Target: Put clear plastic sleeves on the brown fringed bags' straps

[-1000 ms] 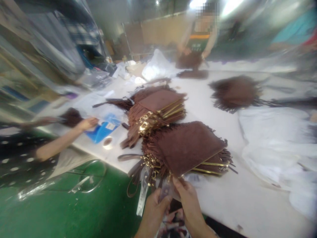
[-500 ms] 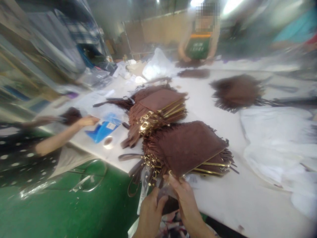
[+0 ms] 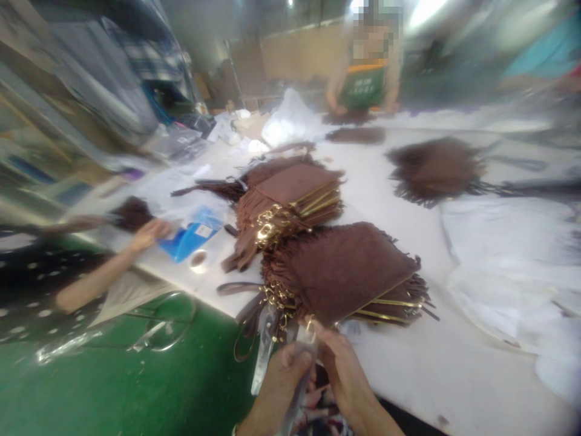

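Observation:
My left hand point(image 3: 278, 383) and my right hand point(image 3: 341, 366) meet at the near edge of the white table point(image 3: 408, 357). Both are closed on a small clear plastic sleeve point(image 3: 303, 345) held upright between them. Just beyond my fingertips lies a stack of brown fringed suede bags point(image 3: 345, 269) with gold zippers and gold clasps. My right fingers touch the front corner of that stack. A second stack of the same bags point(image 3: 290, 197) sits further back.
Another brown fringed bag point(image 3: 431, 169) lies far right, beside crumpled white plastic point(image 3: 503, 266). A seated person's arm point(image 3: 104, 272) reaches at left toward a blue packet point(image 3: 188, 236). A person in a green apron point(image 3: 365, 85) stands at the far end. The floor point(image 3: 113, 387) is green.
My hands have lifted the clear sleeve slightly and turned it more upright. The arm at left has drawn back a little from the blue packet.

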`<act>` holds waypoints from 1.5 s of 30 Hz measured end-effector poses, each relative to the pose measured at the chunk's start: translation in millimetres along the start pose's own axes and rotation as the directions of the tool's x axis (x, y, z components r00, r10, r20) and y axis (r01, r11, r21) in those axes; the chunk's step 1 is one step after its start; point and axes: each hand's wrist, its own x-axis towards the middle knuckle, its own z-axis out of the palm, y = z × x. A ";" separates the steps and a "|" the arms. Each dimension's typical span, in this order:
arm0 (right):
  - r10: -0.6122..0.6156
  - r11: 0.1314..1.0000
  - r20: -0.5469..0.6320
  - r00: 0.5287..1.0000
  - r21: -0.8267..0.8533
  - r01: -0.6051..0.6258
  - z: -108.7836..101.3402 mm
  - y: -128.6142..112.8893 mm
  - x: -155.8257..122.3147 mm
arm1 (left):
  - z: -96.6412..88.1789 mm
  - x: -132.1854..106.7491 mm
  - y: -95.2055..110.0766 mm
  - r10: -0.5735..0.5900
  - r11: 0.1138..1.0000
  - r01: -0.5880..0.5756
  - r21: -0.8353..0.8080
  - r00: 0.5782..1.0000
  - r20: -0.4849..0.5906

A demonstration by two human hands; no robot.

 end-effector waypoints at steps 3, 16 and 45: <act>0.014 0.999 -0.008 1.000 -0.031 -0.015 0.4 -1.2 -0.4 | 0.5 2.4 5.5 -0.006 0.999 0.008 -0.041 0.999 0.042; -0.153 0.963 -0.105 0.983 -0.237 0.124 -18.8 12.4 -3.2 | 15.6 9.2 37.6 0.059 0.997 -0.056 0.061 0.997 -0.045; -0.193 0.939 -0.206 0.959 -0.322 0.120 -5.1 5.3 -10.4 | 9.6 -2.8 24.1 0.065 0.976 -0.090 -0.200 0.990 -0.129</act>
